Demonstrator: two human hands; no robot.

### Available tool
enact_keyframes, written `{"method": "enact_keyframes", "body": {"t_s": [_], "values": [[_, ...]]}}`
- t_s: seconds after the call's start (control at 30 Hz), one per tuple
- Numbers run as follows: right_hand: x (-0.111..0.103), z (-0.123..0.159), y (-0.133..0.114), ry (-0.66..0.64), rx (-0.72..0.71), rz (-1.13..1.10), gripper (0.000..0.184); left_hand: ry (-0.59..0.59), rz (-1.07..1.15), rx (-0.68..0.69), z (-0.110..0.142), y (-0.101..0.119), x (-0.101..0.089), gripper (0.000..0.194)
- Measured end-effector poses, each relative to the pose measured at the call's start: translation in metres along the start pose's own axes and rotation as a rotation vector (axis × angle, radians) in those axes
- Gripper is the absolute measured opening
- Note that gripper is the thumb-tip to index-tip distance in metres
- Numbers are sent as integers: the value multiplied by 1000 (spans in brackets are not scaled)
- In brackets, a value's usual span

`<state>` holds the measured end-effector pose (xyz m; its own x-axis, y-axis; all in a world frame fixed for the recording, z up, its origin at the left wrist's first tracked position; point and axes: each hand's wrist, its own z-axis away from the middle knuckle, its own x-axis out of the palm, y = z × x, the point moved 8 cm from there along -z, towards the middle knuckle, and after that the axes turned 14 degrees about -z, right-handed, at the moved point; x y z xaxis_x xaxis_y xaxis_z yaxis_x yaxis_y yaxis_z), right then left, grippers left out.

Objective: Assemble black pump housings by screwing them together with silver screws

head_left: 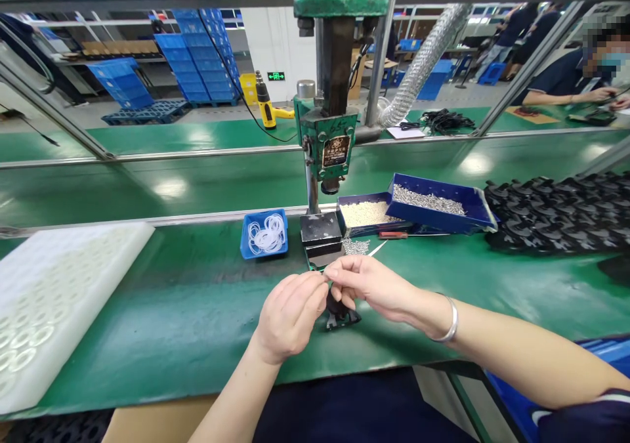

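Note:
My left hand and my right hand meet fingertip to fingertip just in front of the green hand press. Both are closed in a pinch, and whatever is between the fingertips is too small to make out. Beneath my right fingers a black plastic part lies on the green bench mat, partly hidden by the hands. Behind the fingertips stands the press's dark metal base block. A small heap of tiny metal pieces lies to its right.
Left of the press sits a blue tray of white rings. Blue bins with small pins and pale pieces stand right, by a red-handled screwdriver. Black parts are piled far right; a white foam board with rings lies left.

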<state>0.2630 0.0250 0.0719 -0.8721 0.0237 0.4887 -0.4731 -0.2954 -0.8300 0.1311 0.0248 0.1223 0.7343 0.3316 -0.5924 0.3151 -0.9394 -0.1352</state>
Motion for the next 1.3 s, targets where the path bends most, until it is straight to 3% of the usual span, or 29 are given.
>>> {"method": "enact_keyframes", "body": {"t_s": [0.1, 0.2, 0.27, 0.33, 0.47, 0.77, 1.07, 1.3], "values": [[-11, -6, -21, -13, -184, 423, 29, -20, 92, -286, 9, -16, 5, 21], [-8, -8, -33, -132, -401, 1023, 19, -182, 305, -661, 33, -30, 28, 8], [-3, -8, -25, -243, -439, 1305, 23, -317, 459, -837, 51, -30, 46, 5], [-1, -9, -14, -317, -395, 1468, 27, -422, 562, -929, 65, -26, 59, 7], [4, -9, -3, -380, -319, 1611, 23, -504, 576, -924, 72, -21, 66, 7], [6, -7, -2, -394, -358, 1571, 21, -479, 505, -789, 59, -16, 59, 9], [1, -2, -2, -334, -347, 1566, 20, -541, 734, -1026, 80, -21, 72, 9], [-10, -2, 2, -232, -411, 1527, 16, -514, 564, -842, 64, -15, 62, 11]]}}
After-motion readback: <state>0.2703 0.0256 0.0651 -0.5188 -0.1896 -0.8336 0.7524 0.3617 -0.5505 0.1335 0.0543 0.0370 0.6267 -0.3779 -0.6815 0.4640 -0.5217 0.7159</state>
